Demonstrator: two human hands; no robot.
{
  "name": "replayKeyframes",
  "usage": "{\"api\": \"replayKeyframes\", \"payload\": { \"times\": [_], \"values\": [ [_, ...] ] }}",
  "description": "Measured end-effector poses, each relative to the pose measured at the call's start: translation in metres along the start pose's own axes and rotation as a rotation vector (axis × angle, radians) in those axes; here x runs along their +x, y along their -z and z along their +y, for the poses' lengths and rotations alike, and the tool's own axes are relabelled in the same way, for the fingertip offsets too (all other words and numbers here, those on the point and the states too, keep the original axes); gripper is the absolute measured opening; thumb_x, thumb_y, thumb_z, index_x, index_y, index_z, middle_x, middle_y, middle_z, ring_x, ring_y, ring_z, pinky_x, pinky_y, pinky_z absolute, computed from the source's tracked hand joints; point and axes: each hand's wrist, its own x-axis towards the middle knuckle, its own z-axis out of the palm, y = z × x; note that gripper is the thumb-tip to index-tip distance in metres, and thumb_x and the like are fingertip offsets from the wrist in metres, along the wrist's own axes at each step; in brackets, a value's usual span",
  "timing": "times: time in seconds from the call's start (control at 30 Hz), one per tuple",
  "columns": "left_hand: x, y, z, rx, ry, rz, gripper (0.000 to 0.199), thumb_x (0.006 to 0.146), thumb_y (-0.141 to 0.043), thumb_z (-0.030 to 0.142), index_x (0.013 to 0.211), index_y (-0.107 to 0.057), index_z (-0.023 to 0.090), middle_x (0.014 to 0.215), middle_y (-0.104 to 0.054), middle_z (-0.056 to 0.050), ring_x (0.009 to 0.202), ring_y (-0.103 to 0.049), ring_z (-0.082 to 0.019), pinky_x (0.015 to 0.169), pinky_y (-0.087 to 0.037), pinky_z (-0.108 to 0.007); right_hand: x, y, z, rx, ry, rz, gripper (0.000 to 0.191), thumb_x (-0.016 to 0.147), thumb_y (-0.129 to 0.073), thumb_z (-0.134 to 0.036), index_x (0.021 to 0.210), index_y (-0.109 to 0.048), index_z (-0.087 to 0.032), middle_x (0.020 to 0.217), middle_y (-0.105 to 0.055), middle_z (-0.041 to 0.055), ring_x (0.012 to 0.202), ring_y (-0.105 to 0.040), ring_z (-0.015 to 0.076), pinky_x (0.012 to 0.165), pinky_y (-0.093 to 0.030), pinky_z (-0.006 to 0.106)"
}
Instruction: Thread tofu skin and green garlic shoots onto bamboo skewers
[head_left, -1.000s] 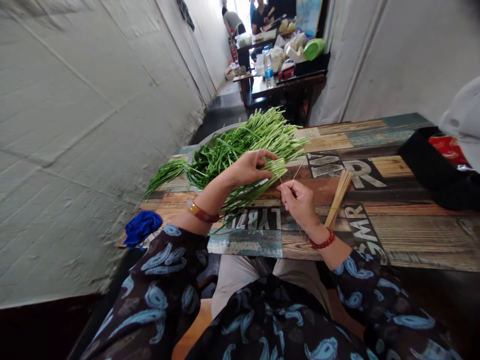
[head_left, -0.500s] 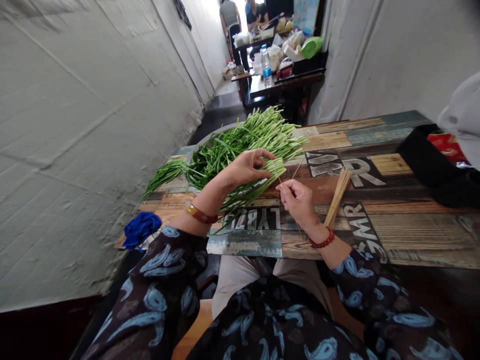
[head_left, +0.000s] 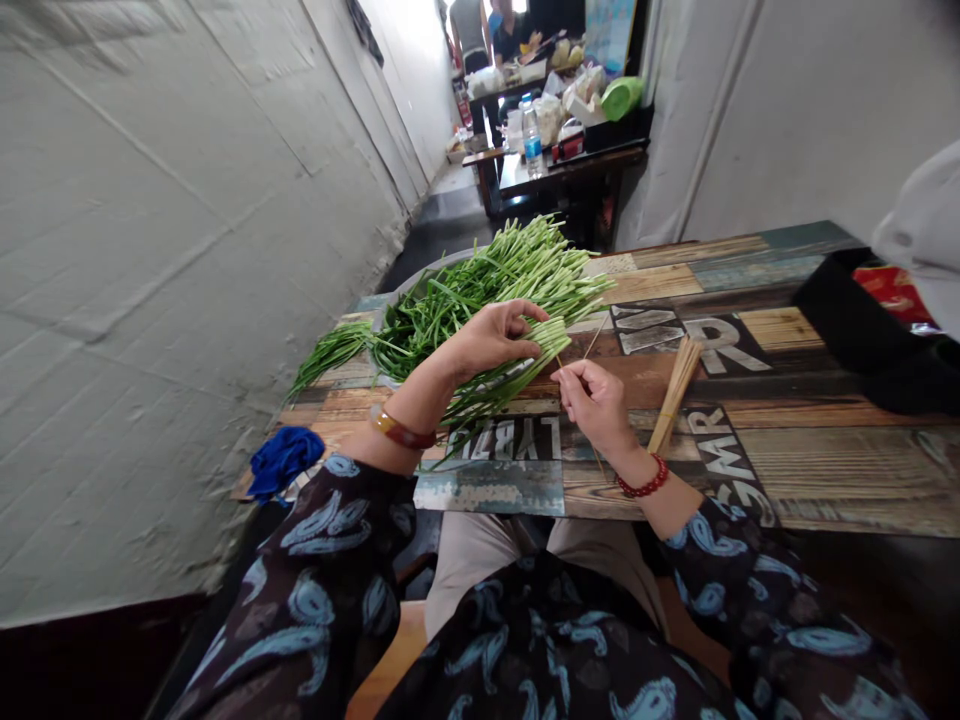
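Observation:
My left hand (head_left: pixel 499 335) is closed around a small bunch of garlic chives (head_left: pixel 553 338), its pale cut ends lined up and pointing right. In my right hand (head_left: pixel 596 398) a thin wooden skewer (head_left: pixel 598 460) is pinched, its upper tip at the chive stems; I cannot tell how far it passes into them. Behind my left hand, a large heap of chives (head_left: pixel 517 265) fills a grey basin (head_left: pixel 420 274) and hangs over its rim. A bundle of skewers (head_left: pixel 676 392) lies to the right of my right hand, and a loose skewer (head_left: pixel 596 337) lies beyond it.
The patchwork wood table (head_left: pixel 847 460) bears more chives (head_left: pixel 330 355) at its left end and a black container (head_left: pixel 840 320) at the right. A blue cloth (head_left: pixel 285 460) lies at the left corner. Farther back are a water bottle (head_left: pixel 532 140) and two people.
Both hands stay almost where they were, still at the chive stems with the skewer. In the background, the standing person has shifted slightly.

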Motion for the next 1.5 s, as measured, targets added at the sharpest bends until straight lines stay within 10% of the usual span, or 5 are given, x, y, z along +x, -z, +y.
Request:
{"api": "replayKeyframes", "payload": {
  "times": [1.5],
  "values": [
    [-0.0073, -0.0023, 0.0023, -0.079, -0.032, 0.026, 0.031, 0.080, -0.067, 0.014, 0.110, -0.058, 0.010, 0.065, -0.057, 0.004, 0.055, -0.049, -0.005, 0.054, -0.035, -0.020, 0.0004, -0.0011, 0.0042, -0.013, -0.006, -0.012, 0.035, 0.096, -0.054, -0.049, 0.083, -0.066, -0.019, 0.053, -0.052, -0.0041, 0.044, -0.047, 0.0095, 0.043, -0.036, 0.022]
  ]
}}
